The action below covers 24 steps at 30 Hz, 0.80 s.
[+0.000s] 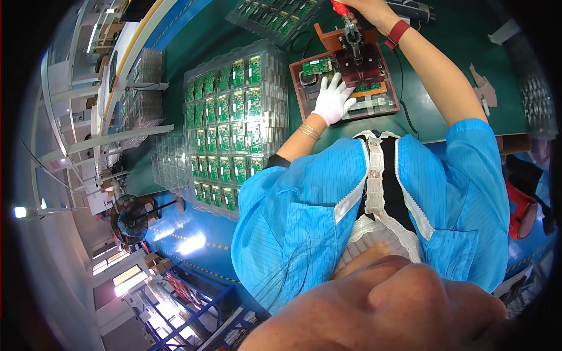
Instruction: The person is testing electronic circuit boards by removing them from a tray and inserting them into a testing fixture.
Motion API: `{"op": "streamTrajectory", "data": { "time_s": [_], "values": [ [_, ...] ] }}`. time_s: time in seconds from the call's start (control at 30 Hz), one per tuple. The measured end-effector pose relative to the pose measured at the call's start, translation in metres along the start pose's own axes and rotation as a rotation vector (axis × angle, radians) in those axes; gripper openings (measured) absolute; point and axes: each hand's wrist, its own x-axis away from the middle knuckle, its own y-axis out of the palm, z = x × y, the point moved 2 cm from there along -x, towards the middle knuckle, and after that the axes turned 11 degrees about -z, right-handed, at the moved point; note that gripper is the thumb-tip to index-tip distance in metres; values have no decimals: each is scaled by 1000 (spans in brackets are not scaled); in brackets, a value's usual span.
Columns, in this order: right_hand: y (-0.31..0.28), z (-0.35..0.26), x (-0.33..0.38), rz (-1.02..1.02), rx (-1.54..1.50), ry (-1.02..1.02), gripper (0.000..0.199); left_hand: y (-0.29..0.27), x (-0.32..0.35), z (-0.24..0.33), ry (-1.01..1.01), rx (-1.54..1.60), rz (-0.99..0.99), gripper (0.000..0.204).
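Note:
My right hand (370, 9), bare and partly cut off by the upper edge, is closed on the red clamp handle (339, 7). The metal toggle clamp (353, 40) stands on a reddish-brown test fixture (295, 93). Under it lies a dark red, see-through plate (366, 58). Wearing a white glove, my left hand (332, 103) has its fingers spread over the front of the fixture, beside an orange strip (374, 90). A green circuit board (317, 66) lies in the fixture's left part, just beyond my left fingertips. Whether those fingertips touch anything cannot be made out.
Left of the fixture sits a stack of clear plastic trays (275, 111) with rows of green circuit boards. Another such tray (240, 23) lies at the back. Dark cables run beside the fixture on the green table (430, 82). Torn brown paper (483, 88) lies at right.

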Motion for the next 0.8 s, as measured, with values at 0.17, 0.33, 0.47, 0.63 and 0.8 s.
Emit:
{"op": "streamTrajectory", "data": {
  "time_s": [0.17,0.33,0.47,0.63,0.8],
  "values": [
    [11,-4,12,35,37,-22,19,-10,-2,-3,6,-66,-127,46],
    [25,-18,28,72,103,-82,18,-11,17,-6,94,-42,-96,45],
    [21,-21,27,59,91,-95,18,-11,15,-8,111,-25,-104,43],
    [24,-24,32,50,168,-267,17,-11,16,-6,80,-23,-101,42],
    [48,-33,88,11,343,-476,19,-11,32,-6,23,16,-67,40]
  ]
}}
